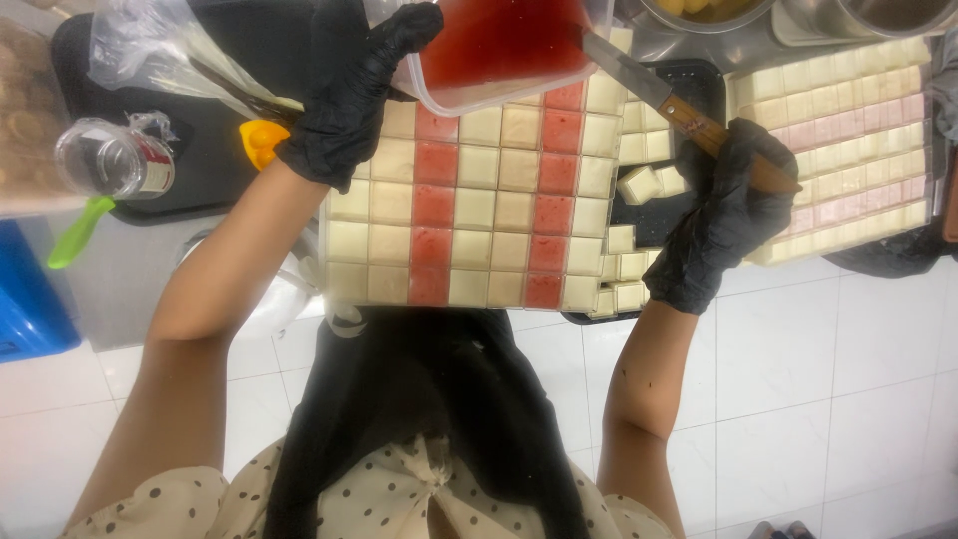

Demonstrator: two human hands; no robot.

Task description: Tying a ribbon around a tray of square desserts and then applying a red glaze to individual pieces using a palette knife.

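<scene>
My left hand point(344, 95), in a black glove, grips the rim of a clear plastic tub point(499, 50) filled with red jelly, held over the far end of a block of cream and red squares point(469, 210). My right hand point(723, 215), also gloved in black, holds a wooden-handled knife point(664, 100); its blade reaches to the tub's right edge. Loose cream cubes point(629, 269) lie on a black tray point(689, 80) between the block and my right hand.
A second slab of cream and pink squares point(848, 150) lies at the right. At the left are a clear jar point(115, 160), a green handle point(75, 235), a plastic bag point(160, 45), a yellow object point(261, 140) and a blue bin point(30, 289). Metal bowls point(798, 15) stand beyond. White tiled floor point(828, 399) lies below.
</scene>
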